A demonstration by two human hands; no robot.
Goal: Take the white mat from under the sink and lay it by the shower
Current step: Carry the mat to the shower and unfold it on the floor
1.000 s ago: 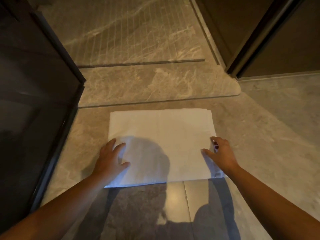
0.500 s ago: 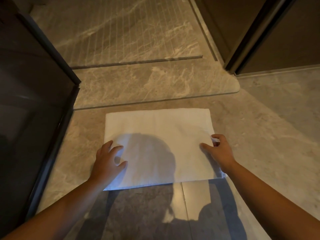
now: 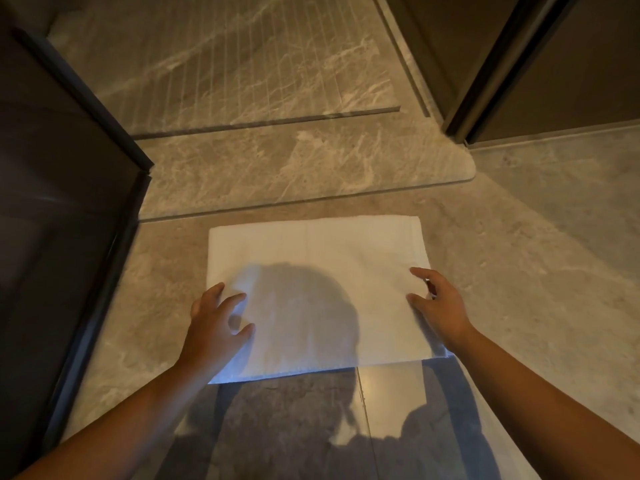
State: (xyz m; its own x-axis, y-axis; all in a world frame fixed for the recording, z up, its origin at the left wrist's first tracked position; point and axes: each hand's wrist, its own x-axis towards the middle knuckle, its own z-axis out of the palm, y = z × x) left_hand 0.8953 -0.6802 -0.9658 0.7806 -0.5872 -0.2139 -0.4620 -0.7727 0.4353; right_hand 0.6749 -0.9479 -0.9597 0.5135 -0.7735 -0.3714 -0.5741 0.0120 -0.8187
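Now laid flat: white mat [image 3: 317,292], folded, on the marble floor [image 3: 519,289] just before the shower threshold [image 3: 294,168], far edge roughly parallel to the step, presumably so that wet feet land on it. Left hand [image 3: 216,323] spread wide, palm down on the near left corner; right hand [image 3: 438,306] open, fingers loosely curled at the right edge, gripping nothing. Both set wide apart, probably to press and square the cloth. Dark glass door [image 3: 69,237] open at left, well clear of the mat.

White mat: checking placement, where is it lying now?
The white rectangular cloth mat lies flat on the marble floor, mid-frame, just before the shower threshold, under both hands.
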